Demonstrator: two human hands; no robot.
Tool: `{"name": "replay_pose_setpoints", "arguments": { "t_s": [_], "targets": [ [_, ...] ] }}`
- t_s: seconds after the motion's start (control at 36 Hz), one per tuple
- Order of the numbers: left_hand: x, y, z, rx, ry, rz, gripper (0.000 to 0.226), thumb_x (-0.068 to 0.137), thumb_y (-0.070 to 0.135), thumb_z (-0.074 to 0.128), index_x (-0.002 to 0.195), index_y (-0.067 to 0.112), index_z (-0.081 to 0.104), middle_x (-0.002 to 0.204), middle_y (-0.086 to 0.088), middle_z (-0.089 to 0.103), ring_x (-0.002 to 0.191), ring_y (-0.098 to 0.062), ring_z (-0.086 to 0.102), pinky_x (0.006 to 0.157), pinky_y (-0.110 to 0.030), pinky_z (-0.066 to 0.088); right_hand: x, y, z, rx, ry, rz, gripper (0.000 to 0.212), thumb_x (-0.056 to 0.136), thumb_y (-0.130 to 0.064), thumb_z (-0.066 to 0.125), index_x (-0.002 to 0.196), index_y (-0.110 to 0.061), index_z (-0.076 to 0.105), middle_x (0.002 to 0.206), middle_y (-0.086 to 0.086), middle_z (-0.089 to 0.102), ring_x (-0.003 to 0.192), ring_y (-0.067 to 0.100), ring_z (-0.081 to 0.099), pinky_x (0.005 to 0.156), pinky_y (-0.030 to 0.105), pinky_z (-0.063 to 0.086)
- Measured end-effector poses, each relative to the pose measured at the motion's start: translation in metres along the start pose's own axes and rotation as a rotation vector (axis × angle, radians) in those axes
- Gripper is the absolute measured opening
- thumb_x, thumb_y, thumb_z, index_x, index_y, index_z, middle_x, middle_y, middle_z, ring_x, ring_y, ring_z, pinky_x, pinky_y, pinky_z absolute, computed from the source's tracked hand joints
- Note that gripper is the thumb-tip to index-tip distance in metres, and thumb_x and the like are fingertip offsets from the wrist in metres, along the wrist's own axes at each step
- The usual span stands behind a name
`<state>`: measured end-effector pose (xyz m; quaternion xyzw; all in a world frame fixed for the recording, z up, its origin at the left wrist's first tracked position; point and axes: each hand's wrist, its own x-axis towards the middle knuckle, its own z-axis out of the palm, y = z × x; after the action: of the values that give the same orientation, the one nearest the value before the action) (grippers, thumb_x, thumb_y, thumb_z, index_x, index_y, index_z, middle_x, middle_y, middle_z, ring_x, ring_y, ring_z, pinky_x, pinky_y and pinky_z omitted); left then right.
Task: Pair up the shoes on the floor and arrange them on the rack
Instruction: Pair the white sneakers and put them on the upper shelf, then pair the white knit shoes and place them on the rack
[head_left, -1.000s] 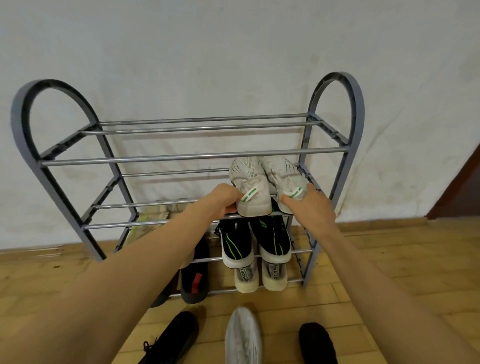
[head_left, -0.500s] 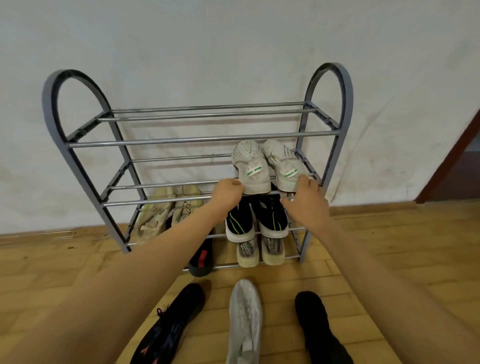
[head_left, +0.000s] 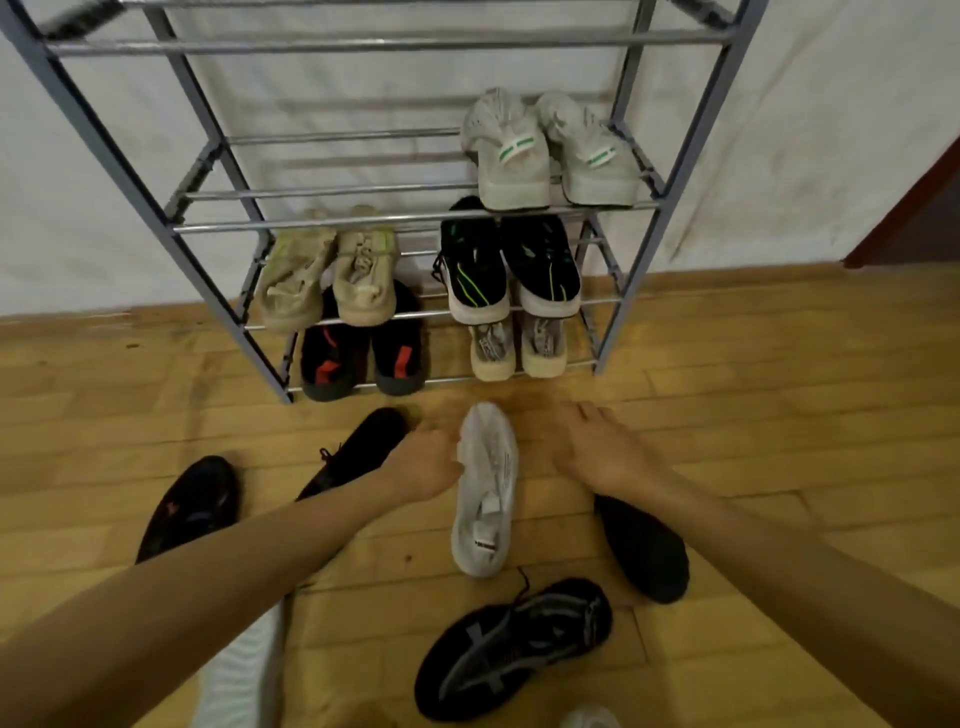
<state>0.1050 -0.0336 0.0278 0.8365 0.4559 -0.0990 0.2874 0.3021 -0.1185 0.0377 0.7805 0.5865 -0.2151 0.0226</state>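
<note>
A grey metal shoe rack (head_left: 632, 244) stands against the wall. A white pair with green stripes (head_left: 550, 150) sits on its right side, over a black-and-green pair (head_left: 511, 270) and a small grey pair (head_left: 517, 345). A beige pair (head_left: 330, 270) and a black-and-red pair (head_left: 363, 345) fill the left. A white shoe (head_left: 485, 488) lies on the floor between my hands. My left hand (head_left: 423, 462) hovers at its left side, fingers loose. My right hand (head_left: 597, 449) is spread open to its right, above a black shoe (head_left: 641, 545).
Loose on the wooden floor lie a black shoe (head_left: 358, 449), another black shoe (head_left: 189, 506), a black-and-grey trainer (head_left: 514, 644) and a white shoe (head_left: 239, 675) under my left arm. A dark door frame (head_left: 914, 208) is at the right.
Both hands have left the white green-striped pair on the rack and dropped to the floor beside the white shoe. The view has tilted down and moved closer.
</note>
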Motion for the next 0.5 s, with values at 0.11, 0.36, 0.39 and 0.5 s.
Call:
{"name": "replay_pose_setpoints", "arguments": {
  "t_s": [0.11, 0.36, 0.39, 0.5],
  "targets": [
    [0.009, -0.023, 0.042, -0.019, -0.087, -0.132, 0.059, 0.092, 0.029, 0.055, 0.144, 0.015, 0.032, 0.151, -0.012, 0.030, 0.131, -0.028, 0.042, 0.103, -0.036, 0.042, 0.007, 0.007, 0.043, 0.065, -0.175, 0.008, 0.058, 0.093, -0.028, 0.052, 0.143, -0.010, 0.028, 0.147, 0.016, 0.031, 0.129, 0.032, 0.037, 0.103, 0.037, 0.039],
    [0.005, -0.060, 0.105, -0.187, -0.140, -0.248, 0.061, 0.093, 0.027, 0.056, 0.145, 0.008, 0.030, 0.145, -0.016, 0.034, 0.126, -0.030, 0.045, 0.096, -0.033, 0.042, 0.038, -0.033, 0.131, 0.409, -0.388, 0.147, 0.060, 0.072, -0.063, 0.063, 0.110, -0.016, 0.058, 0.110, 0.002, 0.060, 0.107, 0.023, 0.057, 0.099, 0.044, 0.047],
    [0.002, -0.064, 0.108, -0.192, -0.133, -0.260, 0.059, 0.092, 0.026, 0.056, 0.143, 0.009, 0.032, 0.143, -0.016, 0.036, 0.123, -0.030, 0.047, 0.094, -0.033, 0.043, 0.041, -0.041, 0.142, 0.445, -0.399, 0.163, 0.060, 0.073, -0.061, 0.065, 0.113, -0.016, 0.056, 0.110, 0.003, 0.059, 0.108, 0.022, 0.056, 0.101, 0.043, 0.046],
    [-0.015, -0.082, 0.119, -0.171, -0.077, -0.281, 0.052, 0.091, 0.023, 0.056, 0.139, 0.011, 0.039, 0.136, -0.014, 0.043, 0.118, -0.030, 0.050, 0.089, -0.032, 0.044, 0.039, -0.072, 0.163, 0.432, -0.309, 0.313, 0.137, 0.061, -0.063, 0.075, 0.147, -0.008, -0.016, 0.152, 0.018, 0.016, 0.137, 0.033, 0.028, 0.109, 0.042, 0.032]
  ]
}}
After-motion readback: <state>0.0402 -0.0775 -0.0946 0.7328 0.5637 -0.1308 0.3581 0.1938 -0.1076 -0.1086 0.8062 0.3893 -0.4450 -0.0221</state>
